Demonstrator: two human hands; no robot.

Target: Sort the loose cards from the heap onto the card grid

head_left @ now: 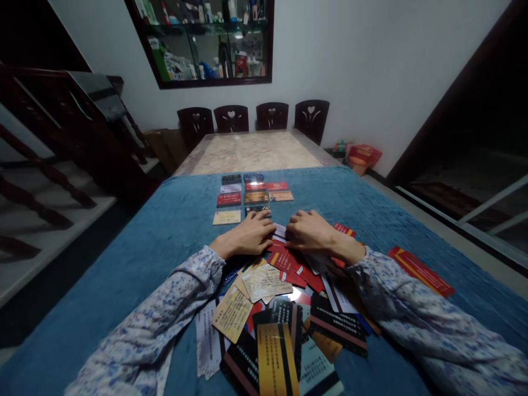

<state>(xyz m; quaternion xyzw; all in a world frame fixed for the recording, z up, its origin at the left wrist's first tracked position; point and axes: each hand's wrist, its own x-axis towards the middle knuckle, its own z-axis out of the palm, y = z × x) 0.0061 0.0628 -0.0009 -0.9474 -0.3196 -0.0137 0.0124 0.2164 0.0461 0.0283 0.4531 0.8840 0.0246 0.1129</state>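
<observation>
A loose pile of cards in several colours [277, 357] lies on the blue cloth [165, 220] between my forearms. My left hand [251, 234] rests at the pile's far edge, its fingers spread and bent, just in front of a black card [258, 211]. To its right my right hand [311, 234] is curled, with its fingertips hidden beneath the knuckles, at a white card [280, 232]. That white card lies between both hands, above red cards [281, 258]. Beyond the hands, small stacks of cards stand in rows, among them a cream one [226, 217] and a red one [229, 199].
A red card [421, 270] lies apart at the right. The bare marble tabletop [259, 149] continues beyond the cloth, with dark chairs [272, 116] at its far end. Red bags [365, 154] are on the floor at the right, a staircase railing at the left.
</observation>
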